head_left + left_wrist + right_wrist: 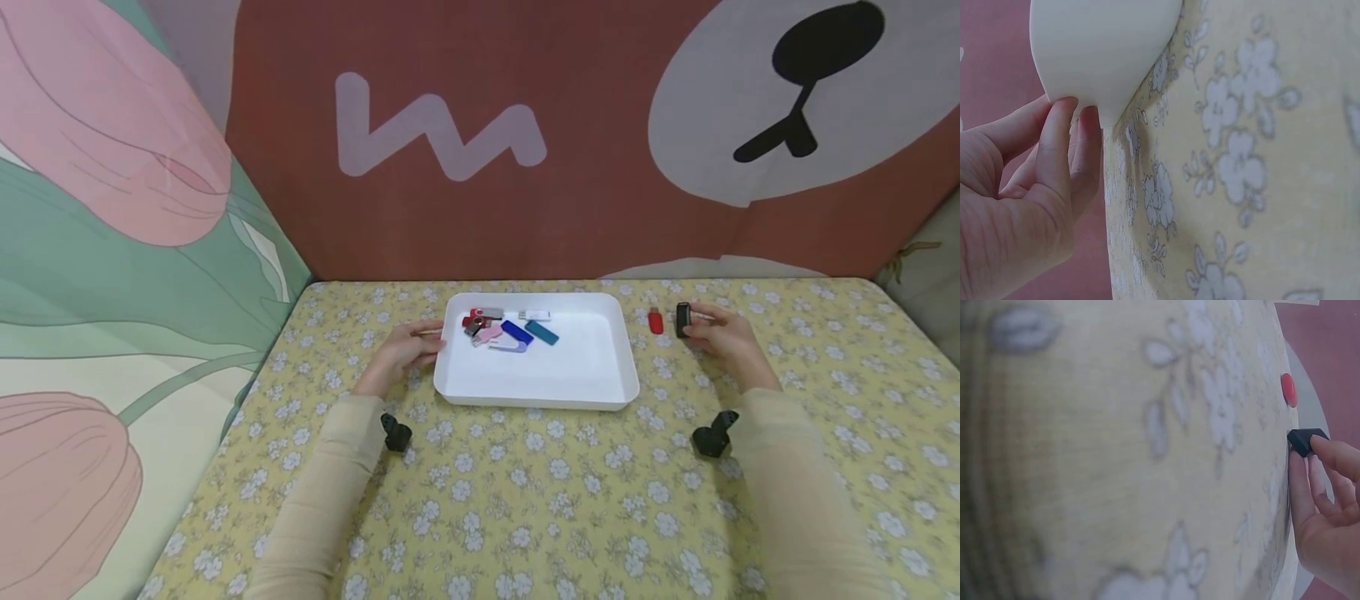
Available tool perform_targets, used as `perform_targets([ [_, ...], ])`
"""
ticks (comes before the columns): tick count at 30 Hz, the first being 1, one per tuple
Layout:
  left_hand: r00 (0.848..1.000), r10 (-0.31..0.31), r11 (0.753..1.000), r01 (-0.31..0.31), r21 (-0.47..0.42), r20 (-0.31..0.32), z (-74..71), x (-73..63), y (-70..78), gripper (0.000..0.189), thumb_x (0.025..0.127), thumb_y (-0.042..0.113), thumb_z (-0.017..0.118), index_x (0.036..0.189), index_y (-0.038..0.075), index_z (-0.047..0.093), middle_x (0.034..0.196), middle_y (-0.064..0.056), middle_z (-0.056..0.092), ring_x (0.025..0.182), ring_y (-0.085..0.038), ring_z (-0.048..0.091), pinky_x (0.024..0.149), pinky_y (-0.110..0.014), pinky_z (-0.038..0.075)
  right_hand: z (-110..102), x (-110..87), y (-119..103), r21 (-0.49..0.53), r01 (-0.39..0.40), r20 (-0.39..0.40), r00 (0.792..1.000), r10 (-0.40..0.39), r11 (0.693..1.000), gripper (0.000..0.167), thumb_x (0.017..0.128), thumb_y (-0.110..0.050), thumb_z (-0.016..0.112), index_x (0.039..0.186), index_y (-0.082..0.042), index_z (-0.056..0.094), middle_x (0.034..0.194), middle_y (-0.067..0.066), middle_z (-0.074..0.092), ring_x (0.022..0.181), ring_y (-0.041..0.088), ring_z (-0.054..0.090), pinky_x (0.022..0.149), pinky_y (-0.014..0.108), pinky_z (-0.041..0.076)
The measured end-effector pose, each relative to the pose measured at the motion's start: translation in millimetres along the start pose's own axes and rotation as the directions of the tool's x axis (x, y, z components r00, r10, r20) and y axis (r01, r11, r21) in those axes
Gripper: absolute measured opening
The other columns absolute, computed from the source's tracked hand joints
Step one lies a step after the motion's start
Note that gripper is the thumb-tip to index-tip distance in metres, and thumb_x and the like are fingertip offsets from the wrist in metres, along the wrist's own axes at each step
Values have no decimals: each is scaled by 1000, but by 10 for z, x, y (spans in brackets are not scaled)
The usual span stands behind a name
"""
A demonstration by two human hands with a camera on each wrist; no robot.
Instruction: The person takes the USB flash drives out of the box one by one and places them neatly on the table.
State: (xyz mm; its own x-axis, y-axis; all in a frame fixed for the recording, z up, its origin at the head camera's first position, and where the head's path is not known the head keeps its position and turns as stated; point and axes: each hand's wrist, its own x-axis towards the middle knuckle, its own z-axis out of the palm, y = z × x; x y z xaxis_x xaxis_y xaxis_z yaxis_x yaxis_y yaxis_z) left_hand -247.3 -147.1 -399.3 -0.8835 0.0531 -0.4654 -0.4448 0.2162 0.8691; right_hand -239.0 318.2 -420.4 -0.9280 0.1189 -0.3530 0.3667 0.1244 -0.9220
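Observation:
A shallow white tray (562, 371) sits on the table, with several USB sticks grouped in its upper left part. Among them are a dark blue stick (517, 332), a teal one (542, 333) and a pink one (491, 333). My left hand (399, 354) grips the tray's left edge, thumb and fingers bent at the rim in the left wrist view. To the right of the tray, my right hand (726, 340) pinches a black USB stick (682, 320) between thumb and fingers, at the tabletop. A red USB stick (656, 322) lies just left of it, apart from the hand.
A yellow floral cloth (525, 500) covers the table. Behind it rises a brown printed backdrop (465, 225), and a flower-patterned panel (172, 317) stands at the left. Black wrist-mounted devices show beside each forearm.

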Motion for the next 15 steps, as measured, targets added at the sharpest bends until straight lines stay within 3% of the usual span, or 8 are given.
perform_targets([
  [5, 999, -28, 1000, 28, 4, -34, 8, 24, 29, 48, 91, 3, 61, 138, 12, 52, 136, -15, 56, 79, -5, 63, 61, -13, 52, 14, 5, -12, -42, 23, -27, 999, -24, 999, 66, 94, -5, 55, 151, -1, 22, 81, -24, 53, 70, -13, 59, 70, 11, 52],
  [15, 999, -25, 1000, 25, 9, -27, 4, 11, 29, 48, 92, 3, 61, 138, 12, 52, 136, -16, 56, 78, -4, 63, 61, -13, 52, 46, 3, -19, -122, 33, -69, 997, -41, 992, 62, 94, -6, 55, 149, 3, 27, 80, -24, 50, 67, -14, 56, 69, 11, 52],
])
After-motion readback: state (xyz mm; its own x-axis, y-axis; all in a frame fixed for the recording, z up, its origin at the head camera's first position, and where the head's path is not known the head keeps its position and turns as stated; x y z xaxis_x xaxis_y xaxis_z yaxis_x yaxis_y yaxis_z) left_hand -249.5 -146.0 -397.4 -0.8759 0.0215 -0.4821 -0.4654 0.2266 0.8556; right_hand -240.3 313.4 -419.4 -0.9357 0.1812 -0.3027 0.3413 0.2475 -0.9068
